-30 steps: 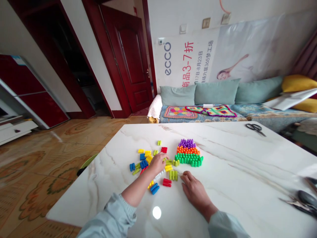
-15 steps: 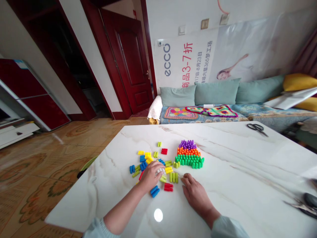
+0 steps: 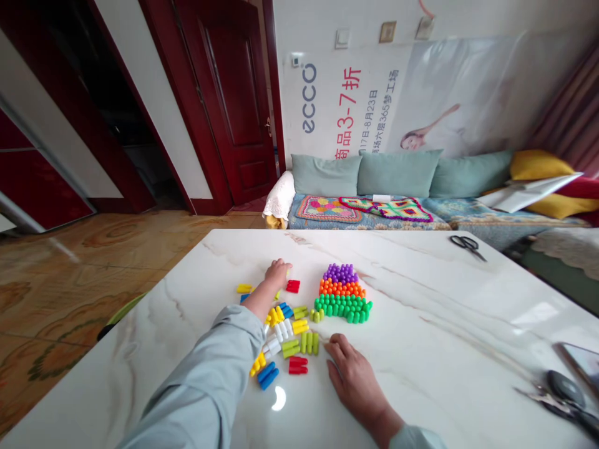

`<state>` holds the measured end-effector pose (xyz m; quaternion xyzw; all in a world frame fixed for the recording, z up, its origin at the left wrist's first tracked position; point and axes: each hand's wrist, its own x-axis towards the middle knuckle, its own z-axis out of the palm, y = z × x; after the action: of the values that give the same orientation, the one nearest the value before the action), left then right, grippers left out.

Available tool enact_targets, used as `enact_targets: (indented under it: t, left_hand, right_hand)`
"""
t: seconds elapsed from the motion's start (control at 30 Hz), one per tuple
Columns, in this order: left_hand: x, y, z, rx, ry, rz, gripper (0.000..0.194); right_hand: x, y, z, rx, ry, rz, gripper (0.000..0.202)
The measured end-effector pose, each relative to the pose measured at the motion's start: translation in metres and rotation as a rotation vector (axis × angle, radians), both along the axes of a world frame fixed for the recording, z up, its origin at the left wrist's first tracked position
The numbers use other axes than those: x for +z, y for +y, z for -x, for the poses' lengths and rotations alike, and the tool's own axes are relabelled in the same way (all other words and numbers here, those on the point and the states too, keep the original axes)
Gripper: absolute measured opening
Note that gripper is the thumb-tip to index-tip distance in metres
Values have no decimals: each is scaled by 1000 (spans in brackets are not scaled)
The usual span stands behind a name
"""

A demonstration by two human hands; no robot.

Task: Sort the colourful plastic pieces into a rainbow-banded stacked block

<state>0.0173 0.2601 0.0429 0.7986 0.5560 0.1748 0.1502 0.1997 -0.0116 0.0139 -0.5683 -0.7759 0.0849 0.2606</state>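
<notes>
My left hand (image 3: 277, 274) reaches over the pile to its far side, fingers closed around a small light-green block (image 3: 289, 272), most of which they cover. A red block (image 3: 292, 286) lies just right of these fingers. My right hand (image 3: 353, 377) rests on the table, loosely curled with thumb and forefinger apart, holding nothing that shows. Closest to its fingertips is a light-green ribbed block (image 3: 309, 343). White blocks (image 3: 282, 330), yellow blocks (image 3: 300, 327) and a blue block (image 3: 268, 375) lie about loosely; my left sleeve hides part of the pile.
Upright pegs stand in rows: purple (image 3: 340, 273), orange (image 3: 341, 288) and green (image 3: 344, 305), with a light-green piece (image 3: 317, 315) at their near left corner. Scissors (image 3: 468, 245) lie at the far right of the white table (image 3: 421, 374); keys (image 3: 552, 399) and a phone (image 3: 583, 362) are at the right edge.
My left hand has left the white block in the middle of the pile and moved away from me to the light-green block. My right hand stays put; the view has shifted slightly.
</notes>
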Motion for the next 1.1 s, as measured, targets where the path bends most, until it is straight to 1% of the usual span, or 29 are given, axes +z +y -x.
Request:
enact_targets:
  t: [0.07,0.1,0.17,0.23,0.33,0.4,0.43,0.47,0.5,0.63,0.7,0.77,0.83,0.93,1.0,1.1]
  left_hand:
    - [1,-4,1,5,-13,-12,43]
    - [3,-9,3,7,-25,-26,41]
    - [10,-27,9,3,-58,-65,38]
    - [17,-55,15,-29,-100,-114,37]
    - [22,-110,24,-125,-152,-163,37]
    - [18,-148,28,-190,-172,-184,41]
    - [15,-165,30,-233,-179,-201,45]
    - [11,-182,31,-250,-172,-220,48]
    - [7,-197,33,-241,-154,-242,50]
    - [-8,-250,44,-97,-60,-352,49]
    - [-16,-268,51,-77,10,-362,58]
    - [-22,-278,57,-46,81,-334,73]
    - [-27,-278,62,7,129,-302,82]
    - [-31,-270,63,64,150,-308,79]
    - [-33,-266,61,80,141,-334,75]
    - [-36,-265,59,94,115,-364,74]
  right_hand:
    - [1,0,0,0,-3,-1,29]
    - [1,-1,0,-1,-4,-3,28]
    - [0,-1,0,-3,-9,-7,27]
    - [-1,-1,0,-2,-15,-12,27]
    - [-1,0,0,-6,-25,-31,26]
    - [-1,0,0,-7,-29,-51,26]
    - [-1,-1,0,-8,-30,-64,26]
    - [0,-1,0,-9,-32,-77,27]
    - [0,-1,0,-11,-34,-91,27]
    - [-1,-1,0,-8,-44,-120,26]
    - [-1,-1,0,1,-37,-111,25]
    - [-1,0,-1,10,-22,-97,25]
    - [-1,1,-2,14,-3,-86,25]
    - [-2,1,-3,21,37,-75,25]
    - [-2,1,-3,11,81,-64,25]
    - [-1,1,4,-88,177,-48,21]
